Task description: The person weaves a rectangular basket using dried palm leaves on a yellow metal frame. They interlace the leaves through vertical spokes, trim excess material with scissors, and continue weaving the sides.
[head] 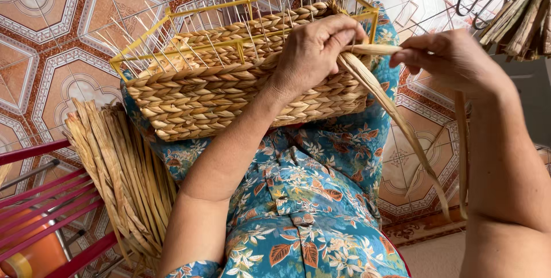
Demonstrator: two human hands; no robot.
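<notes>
left hand [313, 48] gripping basket [229, 91] rim, right hand [450, 57] at 3 o'clock pinching strand [396, 114], bundle [120, 169] at 8 o'clock

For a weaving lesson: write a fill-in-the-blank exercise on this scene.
1. The woven basket rests on the person's ____.
2. The frame around the basket's top is coloured ____.
3. The right hand pinches a dried ____ strand.
4. The left hand presses on the basket's ____.

Missing words: lap; yellow; reed; rim
</notes>
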